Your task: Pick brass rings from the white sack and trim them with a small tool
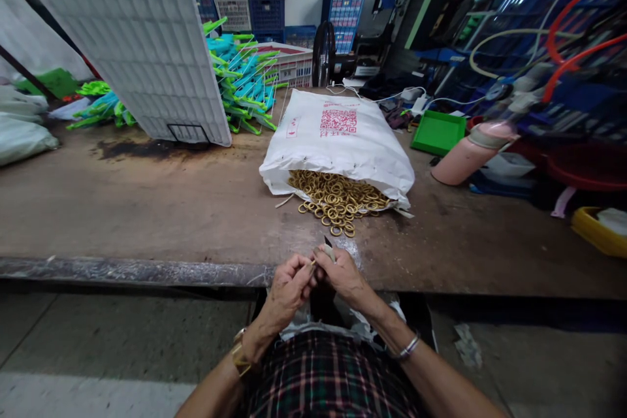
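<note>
My left hand [290, 286] is closed in a pinch at the table's front edge. Between its fingertips a sliver of a gold-coloured ring [313, 263] shows, mostly hidden by the fingers. My right hand [349, 277] meets it there, wrapped round a small knife [328, 249] with a dark tip pointing up and away and a pale part below. Just beyond both hands, many gold-coloured rings [337, 199] spill from the open mouth of a white woven sack [301, 108] lying on its side.
The brown wooden table [147, 209] carries a white ribbed panel [161, 46] on a wire stand and turquoise-green plastic pieces [242, 81]. To the right are a green tray [439, 132], a pink bottle [463, 160] and a yellow container [595, 232]. A fan [324, 55] stands behind.
</note>
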{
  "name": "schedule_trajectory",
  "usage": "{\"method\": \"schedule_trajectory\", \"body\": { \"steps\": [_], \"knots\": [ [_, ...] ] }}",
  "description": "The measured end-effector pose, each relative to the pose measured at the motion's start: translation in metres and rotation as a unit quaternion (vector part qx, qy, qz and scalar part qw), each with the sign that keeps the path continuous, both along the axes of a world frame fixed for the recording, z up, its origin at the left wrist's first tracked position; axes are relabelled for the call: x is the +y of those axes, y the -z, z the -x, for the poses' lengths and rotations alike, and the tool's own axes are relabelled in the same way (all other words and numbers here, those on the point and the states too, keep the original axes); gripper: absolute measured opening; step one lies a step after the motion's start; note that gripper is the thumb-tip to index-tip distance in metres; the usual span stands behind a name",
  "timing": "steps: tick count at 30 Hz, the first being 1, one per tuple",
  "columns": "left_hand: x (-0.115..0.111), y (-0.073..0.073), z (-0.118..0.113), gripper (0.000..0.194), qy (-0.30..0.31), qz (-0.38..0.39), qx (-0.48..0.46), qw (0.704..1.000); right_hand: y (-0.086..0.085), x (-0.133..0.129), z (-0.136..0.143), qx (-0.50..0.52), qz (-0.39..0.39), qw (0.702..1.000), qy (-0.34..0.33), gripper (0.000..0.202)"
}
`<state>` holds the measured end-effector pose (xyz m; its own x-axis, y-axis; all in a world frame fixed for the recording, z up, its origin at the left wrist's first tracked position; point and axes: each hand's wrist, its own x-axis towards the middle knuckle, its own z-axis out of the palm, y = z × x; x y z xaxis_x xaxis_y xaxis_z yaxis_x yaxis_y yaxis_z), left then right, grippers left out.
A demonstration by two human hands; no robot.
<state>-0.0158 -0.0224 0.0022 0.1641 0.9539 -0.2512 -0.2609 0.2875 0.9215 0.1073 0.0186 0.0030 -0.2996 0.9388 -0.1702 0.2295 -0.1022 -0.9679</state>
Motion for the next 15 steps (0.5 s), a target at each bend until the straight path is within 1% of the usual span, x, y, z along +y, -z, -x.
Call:
{"method": "schedule_trajectory", "body": {
  "steps": [2, 4, 7, 8, 10, 12, 15],
  "knots": [
    [-0.001, 0.003, 0.001, 0.034, 0.001, 0.0, -0.011, 1.0, 0.002, 0.001, 0.0, -0.002, -0.001, 1.0, 0.0, 0.034],
    [-0.001, 0.005, 0.002, 0.033, -0.004, 0.005, -0.015, 1.0, 0.004, 0.003, -0.002, -0.023, -0.02, 0.999, 0.017, 0.033],
    [0.0, 0.005, 0.003, 0.034, -0.022, 0.011, -0.006, 1.0, 0.005, 0.004, -0.008, -0.104, -0.096, 0.989, 0.04, 0.029],
    [0.001, 0.004, 0.003, 0.035, -0.027, 0.009, 0.001, 1.0, 0.005, 0.003, -0.01, -0.137, -0.129, 0.982, 0.03, 0.028],
    [0.002, 0.0, 0.003, 0.037, -0.036, -0.001, 0.013, 0.999, 0.005, 0.0, -0.013, -0.193, -0.182, 0.964, -0.018, 0.023],
    [0.004, -0.003, 0.002, 0.039, -0.042, -0.009, 0.018, 0.999, 0.005, -0.005, -0.015, -0.23, -0.209, 0.948, -0.067, 0.017],
    [0.004, -0.005, 0.002, 0.04, -0.046, -0.017, 0.027, 0.998, 0.004, -0.009, -0.013, -0.281, -0.227, 0.928, -0.094, 0.024]
  ]
}}
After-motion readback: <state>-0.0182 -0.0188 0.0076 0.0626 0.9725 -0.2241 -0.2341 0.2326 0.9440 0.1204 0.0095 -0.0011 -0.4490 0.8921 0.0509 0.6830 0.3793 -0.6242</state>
